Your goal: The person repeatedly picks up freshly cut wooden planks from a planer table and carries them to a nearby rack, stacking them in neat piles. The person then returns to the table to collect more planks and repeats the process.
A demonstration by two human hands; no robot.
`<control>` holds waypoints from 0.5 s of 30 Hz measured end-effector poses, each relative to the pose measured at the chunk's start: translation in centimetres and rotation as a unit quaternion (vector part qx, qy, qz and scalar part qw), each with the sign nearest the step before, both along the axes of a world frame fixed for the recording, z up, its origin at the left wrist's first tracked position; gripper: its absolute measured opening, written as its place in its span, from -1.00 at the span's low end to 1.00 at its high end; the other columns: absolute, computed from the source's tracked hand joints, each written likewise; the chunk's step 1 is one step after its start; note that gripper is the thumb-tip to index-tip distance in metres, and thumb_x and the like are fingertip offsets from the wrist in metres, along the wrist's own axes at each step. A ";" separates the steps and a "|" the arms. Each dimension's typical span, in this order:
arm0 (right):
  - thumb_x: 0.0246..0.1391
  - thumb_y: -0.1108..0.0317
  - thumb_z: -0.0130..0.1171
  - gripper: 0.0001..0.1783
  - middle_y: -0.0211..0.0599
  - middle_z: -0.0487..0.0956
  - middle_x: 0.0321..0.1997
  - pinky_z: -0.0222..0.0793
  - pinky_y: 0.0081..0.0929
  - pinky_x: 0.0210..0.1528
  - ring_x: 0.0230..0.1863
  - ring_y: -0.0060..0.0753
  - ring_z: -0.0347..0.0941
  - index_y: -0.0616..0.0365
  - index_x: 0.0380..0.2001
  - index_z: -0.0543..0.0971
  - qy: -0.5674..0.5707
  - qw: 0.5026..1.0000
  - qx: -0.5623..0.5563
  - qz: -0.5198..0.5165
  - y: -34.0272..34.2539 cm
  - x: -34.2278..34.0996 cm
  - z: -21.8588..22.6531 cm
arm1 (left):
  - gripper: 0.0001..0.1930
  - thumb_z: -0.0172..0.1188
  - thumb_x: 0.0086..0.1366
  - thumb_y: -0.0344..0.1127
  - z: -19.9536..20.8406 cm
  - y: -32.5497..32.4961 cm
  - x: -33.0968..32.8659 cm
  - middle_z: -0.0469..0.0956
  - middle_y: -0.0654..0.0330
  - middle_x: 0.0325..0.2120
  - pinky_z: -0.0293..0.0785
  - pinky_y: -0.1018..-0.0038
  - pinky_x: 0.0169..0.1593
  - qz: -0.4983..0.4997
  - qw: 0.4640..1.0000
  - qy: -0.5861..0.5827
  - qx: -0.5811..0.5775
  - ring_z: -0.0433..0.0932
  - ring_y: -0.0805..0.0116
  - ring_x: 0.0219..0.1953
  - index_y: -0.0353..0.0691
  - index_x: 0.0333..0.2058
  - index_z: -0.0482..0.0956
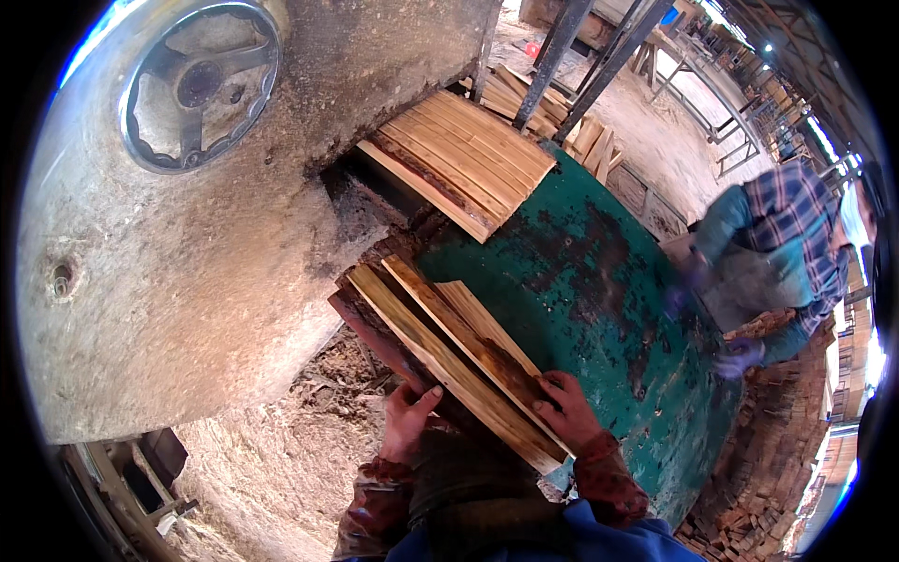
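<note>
Several bark-edged wooden boards lie side by side in front of me at the near left edge of a green tabletop (609, 393). My left hand (407, 421) is closed on the edge of the outermost bark-edged board (370, 332), its thumb on top and its fingers partly hidden. On the other side, my right hand (569, 409) grips the narrow board (449, 332) with dark bark along it. Between them runs a pale board (459, 370). A shorter pale board (482, 314) lies just beyond, partly covered.
A row of pale boards (459, 155) lies at the table's far left, against a dusty machine housing (215, 253) with a metal handwheel (199, 84). At the right, a co-worker in a plaid shirt (791, 225) and gloves leans over the table. Stacked wood (768, 450) stands below; metal posts (552, 66) rise behind.
</note>
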State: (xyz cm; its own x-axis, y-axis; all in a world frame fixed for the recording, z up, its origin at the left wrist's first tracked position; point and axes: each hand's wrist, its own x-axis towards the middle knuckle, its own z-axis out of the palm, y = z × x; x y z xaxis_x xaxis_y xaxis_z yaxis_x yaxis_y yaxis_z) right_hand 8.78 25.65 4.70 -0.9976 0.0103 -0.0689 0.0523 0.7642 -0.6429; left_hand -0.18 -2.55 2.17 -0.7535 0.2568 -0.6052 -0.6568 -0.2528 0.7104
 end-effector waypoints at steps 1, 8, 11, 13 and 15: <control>0.07 0.23 0.26 -0.46 0.07 0.39 0.11 0.25 -0.22 0.20 0.15 0.07 0.31 0.30 0.08 0.47 0.006 1.000 0.002 0.014 0.4 -0.1 -0.4 | -0.66 0.29 0.23 -0.31 0.1 0.0 0.0 0.58 0.09 -0.27 0.67 0.41 -0.42 -0.005 1.000 -0.001 0.001 0.61 0.30 -0.30 -0.44 -0.13 0.49; 0.06 0.08 0.27 -0.30 0.14 0.32 0.21 0.17 -0.17 0.28 0.25 0.14 0.22 0.36 0.13 0.38 -0.011 0.996 -0.015 0.082 -0.4 -3.2 -0.2 | -0.62 0.31 0.23 -0.25 -0.9 -0.3 0.3 0.58 0.08 -0.27 0.67 0.41 -0.39 0.007 1.000 0.015 -0.003 0.61 0.29 -0.29 -0.45 -0.13 0.48; -0.04 0.07 0.35 -0.28 0.12 0.36 0.12 0.20 -0.17 0.24 0.19 0.12 0.27 0.35 0.08 0.43 0.013 0.998 0.023 0.056 -2.8 -4.2 -0.1 | -0.60 0.32 0.23 -0.22 -1.8 -0.3 0.5 0.58 0.08 -0.26 0.68 0.40 -0.38 0.002 1.000 0.021 -0.001 0.61 0.29 -0.28 -0.44 -0.12 0.48; -0.09 0.08 0.39 -0.28 0.08 0.38 0.06 0.24 -0.18 0.20 0.13 0.08 0.29 0.36 0.05 0.44 0.031 0.998 0.038 0.045 -2.4 -3.9 -0.7 | -0.59 0.32 0.23 -0.22 -2.0 -0.4 0.6 0.58 0.09 -0.25 0.67 0.40 -0.38 -0.002 1.000 0.027 0.004 0.61 0.30 -0.27 -0.44 -0.11 0.48; -0.11 0.10 0.41 -0.31 0.05 0.40 0.00 0.26 -0.17 0.16 0.07 0.08 0.31 0.36 0.00 0.46 0.033 0.998 0.035 0.038 -2.6 -3.4 -0.6 | -0.58 0.33 0.22 -0.22 -2.3 -0.4 0.7 0.58 0.09 -0.25 0.67 0.40 -0.38 0.008 0.999 0.027 0.028 0.61 0.31 -0.27 -0.44 -0.10 0.48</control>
